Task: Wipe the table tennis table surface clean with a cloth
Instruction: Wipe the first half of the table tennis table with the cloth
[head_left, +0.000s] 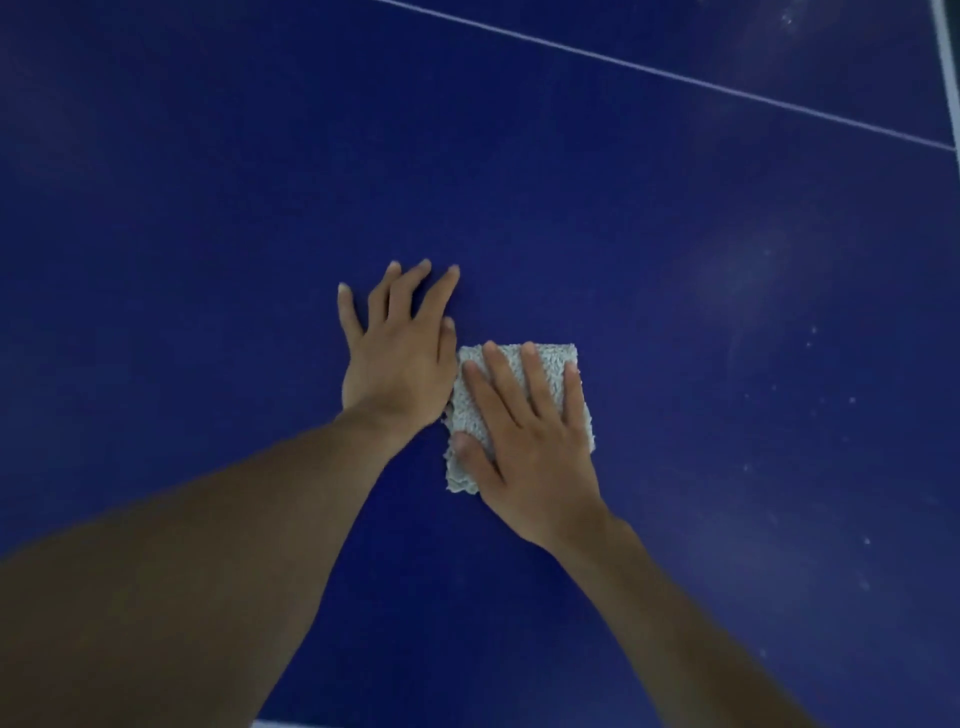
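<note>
Pressing the right grip (524, 447) flat on the cloth (553, 358), fingers straight and slightly spread, thumb lying across its near left corner. Pinning that cloth, a small pale nubby square, against the blue counter (208, 197) near the middle of the view, mostly covered by the grip. Resting the left grip (397, 364) palm-down on the bare counter just left of the cloth, fingers fanned wide, holding nothing, thumb side touching or nearly touching the cloth's edge. Showing pale specks (810, 343) to the right and a thin white line (675, 78) beyond.
</note>
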